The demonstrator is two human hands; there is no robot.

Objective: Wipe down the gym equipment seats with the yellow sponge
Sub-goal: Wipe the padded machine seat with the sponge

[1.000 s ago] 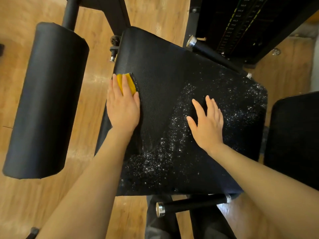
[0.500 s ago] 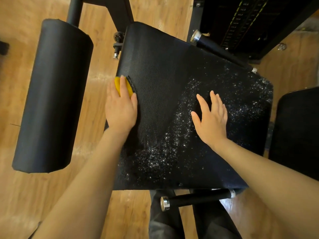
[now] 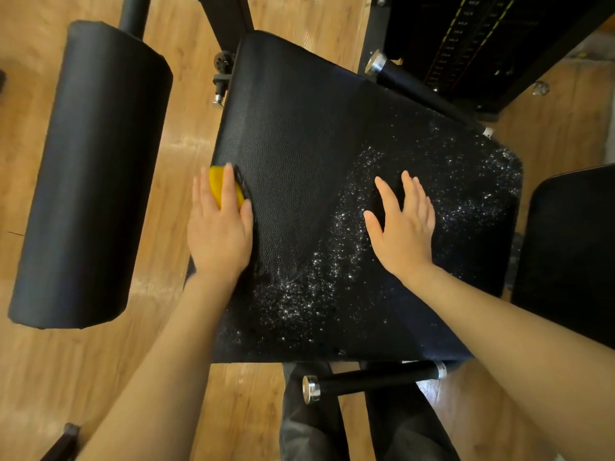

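A black padded seat [image 3: 299,134] fills the middle of the view, with white foamy specks across its right and near parts and a wiped dark band on its left. My left hand [image 3: 219,227] presses the yellow sponge [image 3: 218,183] flat against the seat's left edge; only the sponge's far end shows past my fingers. My right hand [image 3: 404,224] lies flat on the seat among the specks, fingers spread, holding nothing.
A black roller pad [image 3: 90,174] stands to the left over the wooden floor [image 3: 186,111]. Two black handles with chrome caps [image 3: 372,382] [image 3: 416,88] flank the seat. A weight stack [image 3: 482,44] is behind, another black pad [image 3: 572,254] on the right.
My left hand has slid the sponge back toward me along the seat's left edge. My right hand has stayed flat in place.
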